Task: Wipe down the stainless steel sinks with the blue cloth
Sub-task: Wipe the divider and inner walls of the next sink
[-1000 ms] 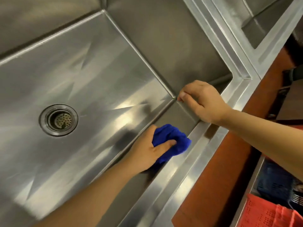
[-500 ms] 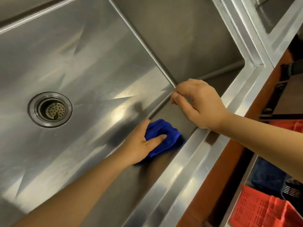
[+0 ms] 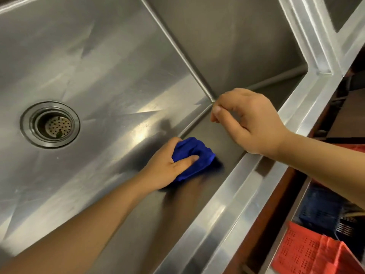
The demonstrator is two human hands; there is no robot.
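A deep stainless steel sink [image 3: 110,62] fills most of the view, with a round drain strainer [image 3: 50,124] in its floor at the left. My left hand [image 3: 167,165] grips a bunched blue cloth [image 3: 194,155] and presses it against the sink's near wall, close to the near right corner. My right hand [image 3: 246,119] hovers above that corner by the front rim [image 3: 243,198], fingers loosely curled and holding nothing.
A second sink basin [image 3: 343,12] shows at the top right behind the dividing rim. Beyond the front rim, at the lower right, are a red perforated crate [image 3: 308,252] and a dark blue crate [image 3: 320,210].
My left hand has slid the blue cloth down the near wall, away from the rim. The view has shifted slightly, and my right hand stays over the corner.
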